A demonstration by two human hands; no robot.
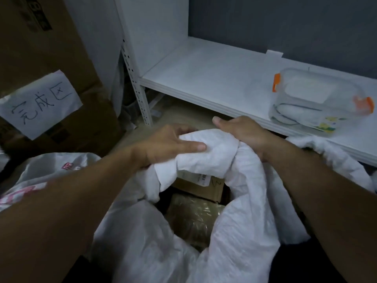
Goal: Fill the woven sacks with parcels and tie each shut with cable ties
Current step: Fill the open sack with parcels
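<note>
The left hand (pixel 165 142) has its fingers curled over a gathered fold of the white woven sack (pixel 240 201), thumb laid flat along the cloth. The right hand (pixel 240 131) clenches the same bunched rim just beside it. Below both hands the sack's mouth gapes, showing a cardboard parcel (pixel 201 185) and a bubble-wrapped parcel (pixel 191 217) inside. Behind the sack runs a white shelf (pixel 204 72), carrying a clear orange-clipped container (pixel 318 101).
</note>
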